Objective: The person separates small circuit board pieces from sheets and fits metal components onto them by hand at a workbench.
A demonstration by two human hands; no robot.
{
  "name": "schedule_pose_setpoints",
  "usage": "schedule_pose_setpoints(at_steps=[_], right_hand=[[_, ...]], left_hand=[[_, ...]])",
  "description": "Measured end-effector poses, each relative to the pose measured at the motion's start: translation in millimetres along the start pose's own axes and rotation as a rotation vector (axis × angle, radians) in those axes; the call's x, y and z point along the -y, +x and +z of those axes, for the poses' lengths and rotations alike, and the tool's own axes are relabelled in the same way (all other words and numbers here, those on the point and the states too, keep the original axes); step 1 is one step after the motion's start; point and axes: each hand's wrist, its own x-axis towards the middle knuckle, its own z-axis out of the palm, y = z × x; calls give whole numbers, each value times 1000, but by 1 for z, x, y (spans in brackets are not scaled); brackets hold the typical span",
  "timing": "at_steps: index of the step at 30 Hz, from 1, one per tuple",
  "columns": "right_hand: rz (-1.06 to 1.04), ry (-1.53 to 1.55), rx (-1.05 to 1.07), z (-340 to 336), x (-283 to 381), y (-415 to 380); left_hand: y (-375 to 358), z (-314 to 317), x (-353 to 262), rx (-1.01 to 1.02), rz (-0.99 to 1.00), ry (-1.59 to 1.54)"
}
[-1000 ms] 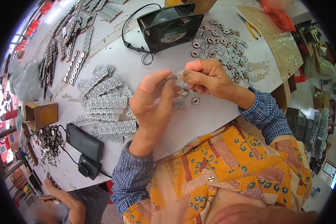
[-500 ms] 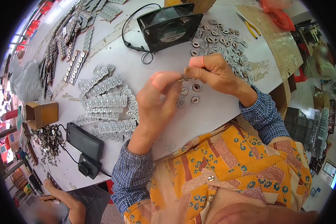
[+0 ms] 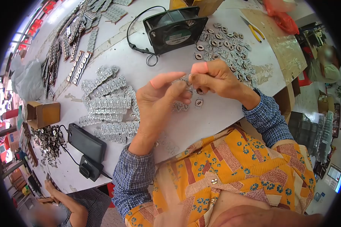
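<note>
My left hand [image 3: 160,92] is closed, its thumb and index finger pinching a small silvery metal part [image 3: 185,79]. Right against that part, my right hand [image 3: 218,78] has its thumb and bent index finger pressed together; what lies between them is mostly hidden. Both index fingers wear pink finger covers. Below my fingertips, a few loose round-centred metal pieces [image 3: 199,102] lie on the white table [image 3: 212,117]. Left of my left hand is a heap of linked metal strips [image 3: 110,104].
A black fan [image 3: 174,32] stands beyond my hands, with many loose metal pieces [image 3: 225,43] beside it. Yellow-handled pliers [image 3: 254,31] lie far right. At left are a black power bank [image 3: 86,142], an open carton [image 3: 43,114] and a co-worker's arm [image 3: 68,204].
My left fingers have opened out slightly and shifted around the small metal part. My right hand stays close by, its pinch turned a little. The view has shifted slightly.
</note>
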Motion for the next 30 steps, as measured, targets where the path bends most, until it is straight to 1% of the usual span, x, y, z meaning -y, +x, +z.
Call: schedule_pose_setpoints(at_steps=[2,5,10,12,14,15,17,18,19,21,22,25,28,30], right_hand=[[27,27,-22,-4,4,-1],[4,28,-7,-3,3,-1],[-34,-92,63,-3,-6,0],[-80,-196,87,-7,-6,-1],[-176,-305,74,-7,-2,0],[-221,-351,68,-6,-1,0],[-295,-364,51,-3,0,1],[-327,-368,42,-2,0,0],[-262,-374,54,-3,-2,-2],[-240,-273,45,0,0,-3],[-227,-221,41,0,1,-3],[-210,-238,-6,1,0,-3],[-320,-408,-12,-1,-2,-3],[-334,-367,-16,2,1,-4]], left_hand=[[0,0,-2,0,19,-77],[1,-5,1,62,88,13],[-1,-3,2,71,83,99],[-1,-4,3,61,90,109],[-2,-4,5,31,97,157],[-2,-4,4,30,75,134],[-4,-5,2,28,17,87],[-4,-5,2,31,19,77],[-4,-4,3,35,16,68],[-5,-1,-1,14,-31,48],[-4,-1,-2,3,-4,65],[-5,-5,-1,-6,47,106],[-4,-12,-3,48,67,104],[-5,-13,-4,90,76,64]])
